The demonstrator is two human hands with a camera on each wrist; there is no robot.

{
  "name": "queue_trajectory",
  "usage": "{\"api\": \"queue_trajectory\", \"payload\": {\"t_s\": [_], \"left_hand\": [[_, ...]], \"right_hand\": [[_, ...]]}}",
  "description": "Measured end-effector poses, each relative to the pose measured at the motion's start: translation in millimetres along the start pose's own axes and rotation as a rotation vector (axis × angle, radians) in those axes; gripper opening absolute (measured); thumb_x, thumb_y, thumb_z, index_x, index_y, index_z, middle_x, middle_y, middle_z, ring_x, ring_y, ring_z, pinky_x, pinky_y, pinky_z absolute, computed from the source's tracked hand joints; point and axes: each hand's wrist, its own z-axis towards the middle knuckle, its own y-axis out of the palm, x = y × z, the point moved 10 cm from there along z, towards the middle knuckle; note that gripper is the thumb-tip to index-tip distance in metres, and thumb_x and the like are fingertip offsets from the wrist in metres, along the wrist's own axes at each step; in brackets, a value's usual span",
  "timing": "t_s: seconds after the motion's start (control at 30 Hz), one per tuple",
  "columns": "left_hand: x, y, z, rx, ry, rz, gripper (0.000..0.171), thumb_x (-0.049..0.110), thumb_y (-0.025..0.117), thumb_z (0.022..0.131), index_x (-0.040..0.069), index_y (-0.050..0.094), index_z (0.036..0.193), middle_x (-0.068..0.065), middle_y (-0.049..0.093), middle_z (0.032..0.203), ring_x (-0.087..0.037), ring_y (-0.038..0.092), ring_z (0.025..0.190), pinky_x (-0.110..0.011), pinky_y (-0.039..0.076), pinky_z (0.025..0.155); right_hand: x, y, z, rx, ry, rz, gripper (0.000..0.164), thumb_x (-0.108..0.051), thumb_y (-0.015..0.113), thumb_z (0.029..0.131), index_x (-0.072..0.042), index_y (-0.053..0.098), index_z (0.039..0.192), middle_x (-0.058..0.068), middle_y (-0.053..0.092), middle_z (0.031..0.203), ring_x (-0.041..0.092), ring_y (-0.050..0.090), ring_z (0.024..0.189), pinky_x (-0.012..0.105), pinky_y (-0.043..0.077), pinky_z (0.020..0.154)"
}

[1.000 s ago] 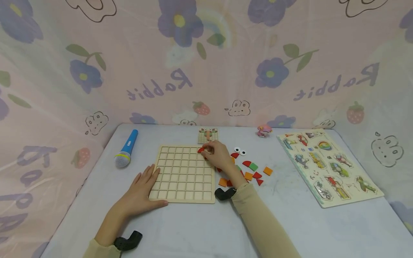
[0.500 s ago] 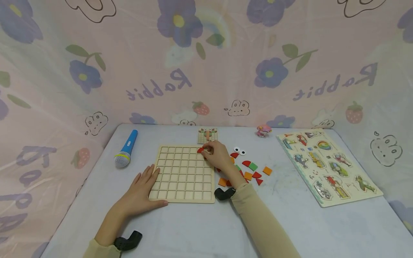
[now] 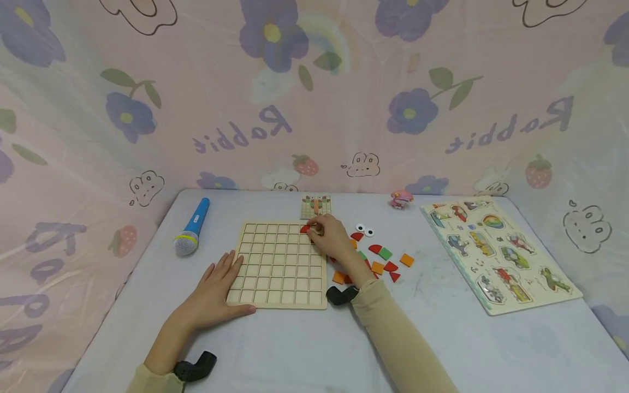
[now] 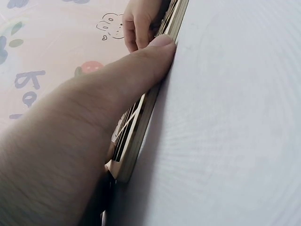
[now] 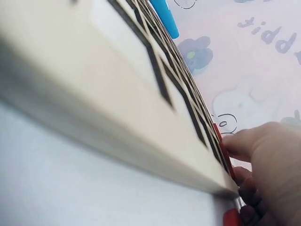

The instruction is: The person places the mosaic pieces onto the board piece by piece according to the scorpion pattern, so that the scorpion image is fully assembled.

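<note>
A light wooden grid board [image 3: 275, 262] lies flat before me. My left hand [image 3: 211, 295] rests with fingers spread along its left edge, the thumb [image 4: 162, 44] against the near edge. At the board's far right corner, my right hand [image 3: 333, 236] pinches a red quarter-circle tile [image 3: 304, 229] between thumb and bent fingers. The right wrist view has this red tile [image 5: 225, 151] right down on the grid, thumb against it. Part of that corner is hidden behind the hand. Right of the board lie loose tiles, among them an orange square [image 3: 407, 260] and a green one [image 3: 385, 254].
Behind the board lies a small pattern card [image 3: 316, 207]. A toy microphone [image 3: 193, 226] lies at the left. Two googly-eye discs [image 3: 361, 228] sit beyond the tiles, a pink figurine [image 3: 401, 199] at the back. A picture puzzle board [image 3: 501, 256] occupies the right side.
</note>
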Motion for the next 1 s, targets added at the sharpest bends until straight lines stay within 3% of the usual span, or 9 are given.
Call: {"api": "queue_trajectory", "payload": {"t_s": [0.17,0.33,0.5,0.67,0.8,1.0], "left_hand": [[-3.3,1.6,0.4,-0.005,-0.008,0.004,0.127,0.074,0.078,0.080,0.003,0.022,0.169,-0.022,0.010,0.177,-0.041,0.008,0.164,-0.062,0.007,0.129],[-4.0,3.5,-0.5,-0.006,-0.006,0.007,0.127,0.074,0.077,0.080,0.002,0.022,0.169,-0.023,0.011,0.176,-0.042,0.008,0.164,-0.063,0.007,0.129],[-4.7,2.7,-0.4,-0.001,-0.006,0.013,0.127,0.075,0.077,0.080,0.004,0.021,0.169,-0.021,0.010,0.177,-0.040,0.008,0.164,-0.062,0.007,0.129],[-3.3,2.5,0.8,-0.004,-0.008,0.014,0.127,0.075,0.077,0.080,0.004,0.021,0.169,-0.021,0.010,0.177,-0.041,0.008,0.164,-0.062,0.007,0.130],[-3.0,1.8,0.6,-0.008,-0.011,0.008,0.128,0.075,0.078,0.079,0.003,0.021,0.169,-0.022,0.010,0.177,-0.042,0.008,0.164,-0.062,0.007,0.129],[-4.7,1.6,0.6,-0.003,-0.011,0.019,0.129,0.076,0.077,0.080,0.002,0.021,0.169,-0.022,0.010,0.177,-0.042,0.009,0.164,-0.062,0.008,0.129]], "right_hand": [[-8.8,-2.9,0.8,-0.087,-0.032,-0.033,0.041,-0.022,0.069,0.103,-0.005,0.067,0.140,0.013,0.067,0.113,0.022,0.063,0.091,0.037,0.055,0.080],[-9.3,-30.0,-4.7,-0.100,-0.022,0.038,0.055,-0.024,0.068,0.105,-0.003,0.054,0.153,0.015,0.066,0.117,0.022,0.063,0.087,0.032,0.053,0.069],[4.2,-63.3,-15.7,-0.089,0.019,0.032,0.052,-0.025,0.070,0.103,-0.001,0.058,0.148,0.018,0.067,0.120,0.028,0.065,0.099,0.037,0.058,0.078],[36.9,-88.3,-37.6,-0.099,0.080,-0.007,0.049,-0.024,0.072,0.101,-0.001,0.062,0.143,0.017,0.068,0.119,0.028,0.065,0.100,0.041,0.058,0.084],[59.5,-104.3,-62.7,-0.106,0.118,-0.034,0.045,-0.024,0.074,0.100,-0.002,0.066,0.138,0.015,0.068,0.115,0.028,0.065,0.099,0.039,0.058,0.083],[82.8,-120.5,-94.4,-0.111,0.107,-0.102,0.041,-0.023,0.080,0.095,-0.002,0.071,0.129,0.013,0.067,0.109,0.024,0.059,0.092,0.034,0.051,0.078]]}}
